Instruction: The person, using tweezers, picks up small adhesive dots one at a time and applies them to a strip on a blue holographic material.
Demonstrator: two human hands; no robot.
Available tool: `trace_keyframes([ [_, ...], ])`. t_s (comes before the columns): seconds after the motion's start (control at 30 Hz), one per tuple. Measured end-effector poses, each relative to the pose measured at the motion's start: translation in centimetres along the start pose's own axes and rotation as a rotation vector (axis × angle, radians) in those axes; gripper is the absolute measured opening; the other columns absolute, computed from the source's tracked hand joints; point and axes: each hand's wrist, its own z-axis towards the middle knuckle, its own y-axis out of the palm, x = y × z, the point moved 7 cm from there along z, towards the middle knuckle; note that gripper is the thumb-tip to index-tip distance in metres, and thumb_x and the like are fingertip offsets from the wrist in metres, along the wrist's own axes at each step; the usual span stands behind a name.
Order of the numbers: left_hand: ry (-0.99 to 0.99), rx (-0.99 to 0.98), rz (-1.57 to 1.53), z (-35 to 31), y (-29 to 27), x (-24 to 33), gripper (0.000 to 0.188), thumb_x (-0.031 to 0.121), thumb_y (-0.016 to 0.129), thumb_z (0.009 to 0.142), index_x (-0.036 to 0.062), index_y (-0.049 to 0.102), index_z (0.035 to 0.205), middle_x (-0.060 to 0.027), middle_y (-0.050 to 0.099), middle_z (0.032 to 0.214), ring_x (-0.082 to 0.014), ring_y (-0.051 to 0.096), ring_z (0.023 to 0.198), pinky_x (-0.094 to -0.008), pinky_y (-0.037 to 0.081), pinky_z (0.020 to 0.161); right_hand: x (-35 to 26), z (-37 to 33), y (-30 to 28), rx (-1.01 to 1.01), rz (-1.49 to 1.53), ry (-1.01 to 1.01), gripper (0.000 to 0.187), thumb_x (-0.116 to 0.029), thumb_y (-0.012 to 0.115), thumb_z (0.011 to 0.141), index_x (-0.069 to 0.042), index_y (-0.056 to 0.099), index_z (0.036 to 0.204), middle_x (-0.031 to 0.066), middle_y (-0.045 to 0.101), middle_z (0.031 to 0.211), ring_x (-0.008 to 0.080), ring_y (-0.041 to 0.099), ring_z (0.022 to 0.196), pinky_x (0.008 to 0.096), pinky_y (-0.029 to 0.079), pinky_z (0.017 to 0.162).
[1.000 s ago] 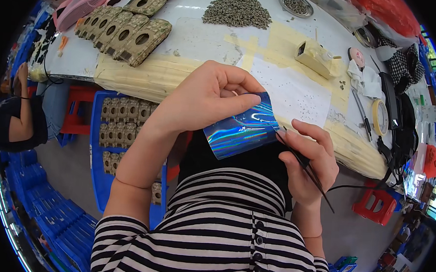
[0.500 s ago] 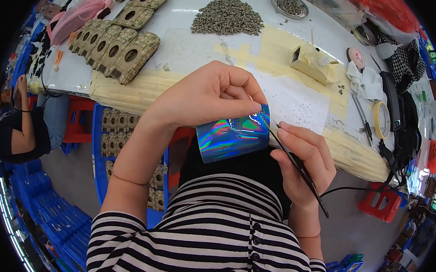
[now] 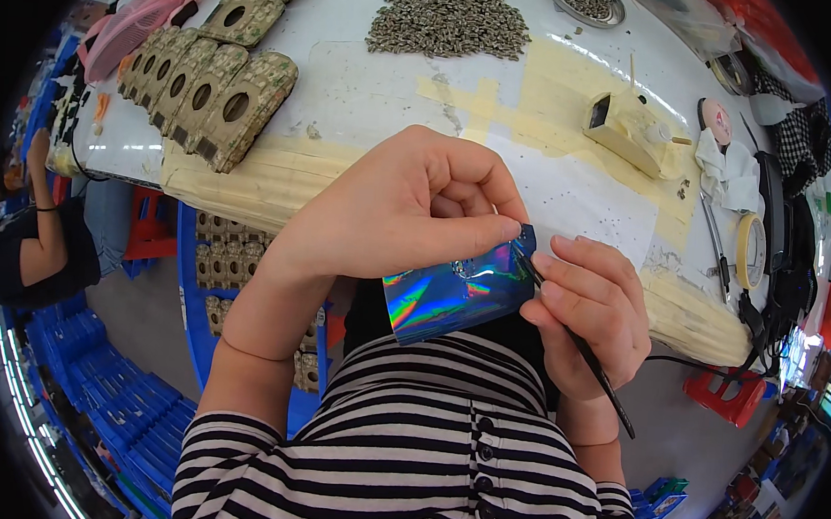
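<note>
My left hand (image 3: 409, 212) pinches the top edge of a shiny blue holographic pouch (image 3: 456, 297) held just above my lap, below the table's front edge. My right hand (image 3: 593, 316) grips thin black tweezers (image 3: 587, 353) like a pen, their tip touching the pouch's upper right corner beside my left thumb. The tweezers' long end points down and to the right, past my wrist.
The white table (image 3: 369, 78) with yellowish tape patches carries a pile of small grey parts (image 3: 450, 19), a row of perforated brown trays (image 3: 209, 79), a small cream box (image 3: 624, 129) and a metal dish (image 3: 584, 0). Blue crates (image 3: 98, 393) sit lower left, another person (image 3: 32, 230) far left.
Both hands and the pouch have drifted slightly left and lower in view. The tweezers' tip moved from beside the pouch up to its top right corner.
</note>
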Motion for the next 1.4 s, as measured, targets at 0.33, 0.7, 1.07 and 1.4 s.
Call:
trace_keyframes([
  [0.33, 0.003, 0.062, 0.059, 0.4, 0.1, 0.2, 0.008, 0.001, 0.065, 0.086, -0.0050, 0.066, 0.092, -0.0051, 0.068, 0.082, -0.0058, 0.064, 0.074, -0.0177, 0.050, 0.067, 0.7, -0.2, 0.0, 0.010, -0.012, -0.006, 0.026, -0.017, 0.082, 0.071, -0.007, 0.064, 0.087, 0.0078, 0.072, 0.091, 0.0239, 0.069, 0.087, 0.0392, 0.056, 0.082],
  [0.7, -0.001, 0.099, 0.104, 0.9, 0.1, 0.1, 0.009, 0.000, 0.065, 0.086, -0.0051, 0.066, 0.093, -0.0044, 0.069, 0.081, -0.0044, 0.063, 0.072, -0.0166, 0.048, 0.065, 1.3, -0.4, -0.1, 0.010, -0.019, -0.017, 0.025, -0.016, 0.082, 0.072, -0.007, 0.064, 0.088, 0.0086, 0.072, 0.090, 0.0232, 0.070, 0.084, 0.0392, 0.057, 0.081],
  [1.07, 0.006, 0.089, 0.107, 0.9, 0.0, 0.1, 0.010, -0.001, 0.065, 0.086, -0.0059, 0.066, 0.094, -0.0053, 0.069, 0.083, -0.0050, 0.063, 0.074, -0.0173, 0.049, 0.066, 1.4, -0.2, 0.1, 0.010, -0.037, -0.008, 0.023, -0.017, 0.082, 0.072, -0.007, 0.065, 0.085, 0.0078, 0.072, 0.090, 0.0220, 0.070, 0.081, 0.0387, 0.057, 0.081],
  [1.4, 0.031, 0.069, 0.158, 0.8, 0.2, 0.4, 0.010, -0.002, 0.067, 0.084, -0.0056, 0.066, 0.093, -0.0054, 0.069, 0.079, -0.0046, 0.063, 0.069, -0.0158, 0.048, 0.061, 2.0, -1.4, -1.3, 0.103, 0.160, 0.118, 0.029, -0.009, 0.083, 0.072, -0.005, 0.062, 0.093, 0.0114, 0.070, 0.089, 0.0240, 0.070, 0.087, 0.0439, 0.056, 0.086],
])
